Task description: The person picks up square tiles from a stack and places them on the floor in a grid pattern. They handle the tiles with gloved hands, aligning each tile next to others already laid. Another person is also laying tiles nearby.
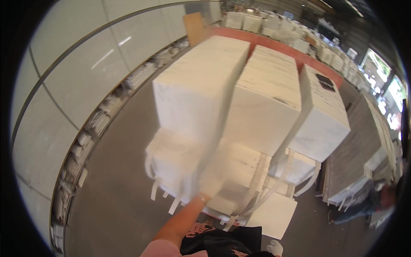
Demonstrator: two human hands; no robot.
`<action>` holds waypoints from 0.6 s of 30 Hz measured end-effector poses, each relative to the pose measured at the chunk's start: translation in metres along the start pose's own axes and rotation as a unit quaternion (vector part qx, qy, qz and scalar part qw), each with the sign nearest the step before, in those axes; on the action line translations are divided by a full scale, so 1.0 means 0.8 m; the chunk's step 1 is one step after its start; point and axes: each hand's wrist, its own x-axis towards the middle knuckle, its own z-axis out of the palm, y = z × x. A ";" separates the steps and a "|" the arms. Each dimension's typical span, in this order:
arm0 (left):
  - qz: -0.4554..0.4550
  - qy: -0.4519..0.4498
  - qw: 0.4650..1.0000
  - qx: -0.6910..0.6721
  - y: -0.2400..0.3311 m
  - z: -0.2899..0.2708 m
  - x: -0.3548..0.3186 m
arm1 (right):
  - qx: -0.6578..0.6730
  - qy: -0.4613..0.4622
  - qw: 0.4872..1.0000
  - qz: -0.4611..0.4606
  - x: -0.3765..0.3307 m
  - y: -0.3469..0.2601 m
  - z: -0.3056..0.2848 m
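My left hand, in a pale glove, is smeared by motion and reaches in between the stacks of white marble-like slabs. Its fingers cannot be made out. To its left is the lower left block of slabs, with the tall left stack above. The middle stack rises just beyond the hand. My right hand, also in a white glove, shows only partly at the lower edge, below a square white slab. Whether it is open or closed cannot be told. Pale straps hang over the lower slabs.
A third stack on the right bears a flat black object. Behind runs a red beam. A grey stack stands at right beside a blurred person. Large pale panels line the left.
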 end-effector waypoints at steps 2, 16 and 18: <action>0.080 -0.010 0.996 0.031 0.028 0.019 0.013 | -0.071 0.047 0.996 -0.036 0.006 -0.052 -0.042; 0.118 0.044 0.976 0.177 0.092 0.111 0.059 | -0.127 0.400 0.856 -0.303 0.218 -0.426 -0.466; 0.133 0.083 0.971 0.179 0.093 0.115 0.059 | -0.151 0.409 0.847 -0.303 0.258 -0.452 -0.510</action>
